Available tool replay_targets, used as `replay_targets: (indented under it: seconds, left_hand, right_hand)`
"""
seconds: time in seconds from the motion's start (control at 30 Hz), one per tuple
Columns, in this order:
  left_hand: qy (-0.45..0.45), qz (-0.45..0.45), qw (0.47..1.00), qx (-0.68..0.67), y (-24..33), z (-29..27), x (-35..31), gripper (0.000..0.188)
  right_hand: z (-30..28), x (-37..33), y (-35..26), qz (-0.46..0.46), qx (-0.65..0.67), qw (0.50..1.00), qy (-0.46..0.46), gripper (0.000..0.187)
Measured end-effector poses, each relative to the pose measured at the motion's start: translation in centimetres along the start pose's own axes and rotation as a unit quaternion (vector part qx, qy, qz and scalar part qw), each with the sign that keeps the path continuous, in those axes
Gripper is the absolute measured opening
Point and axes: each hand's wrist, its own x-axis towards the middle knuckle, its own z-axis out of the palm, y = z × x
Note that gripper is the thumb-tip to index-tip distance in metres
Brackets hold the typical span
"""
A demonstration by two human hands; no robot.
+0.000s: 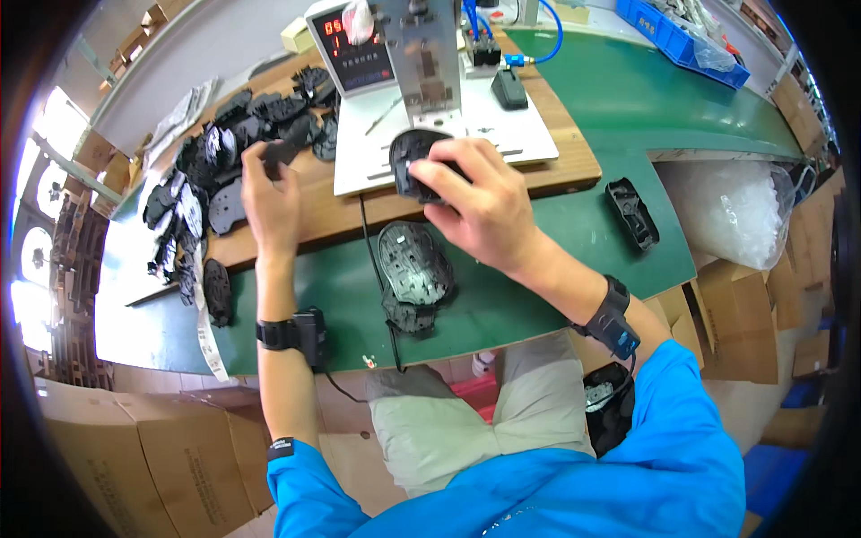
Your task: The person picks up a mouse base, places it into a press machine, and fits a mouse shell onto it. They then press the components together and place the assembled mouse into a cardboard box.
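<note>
My right hand (489, 202) grips a black, rounded plastic shell (408, 152), shaped like a computer mouse part, over the front of the white machine base (354, 175). At the heap's edge, my left hand (272, 206) has its thumb and fingers closed around a dark, flat plastic piece (282, 154). To the left and beyond it lies a pile of black plastic parts (235, 125). Below my right hand, a shiny black curved shell (413, 263) rests on the green table, with a smaller black part at its near end.
A press (426, 63) with a digital display box (354, 54) stands on a wooden board (574, 166). A black part (509, 90) sits on its base. An elongated black housing (632, 215) lies on the right; a blue crate (673, 36) stands far right. Cables run across the table.
</note>
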Motion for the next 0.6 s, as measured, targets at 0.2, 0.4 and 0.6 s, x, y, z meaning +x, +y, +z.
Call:
replay_targets:
  seconds: [0.2, 0.4, 0.6]
  left_hand:
    - [-0.013, -0.016, 1.000, -0.022, 0.9, -0.8, -0.6, 0.033]
    - [-0.074, -0.036, 0.995, -0.057, 2.8, 0.2, -1.6, 0.034]
    - [-0.086, 0.016, 0.994, -0.069, 3.1, 0.4, -1.7, 0.036]
  right_hand:
    - [0.5, 0.1, 0.9, 0.024, -0.048, 0.999, -0.006, 0.046]
    - [0.8, -0.1, 2.2, 0.049, -0.075, 0.996, -0.020, 0.036]
    - [0.3, 0.4, 2.3, 0.054, -0.078, 0.993, -0.075, 0.032]
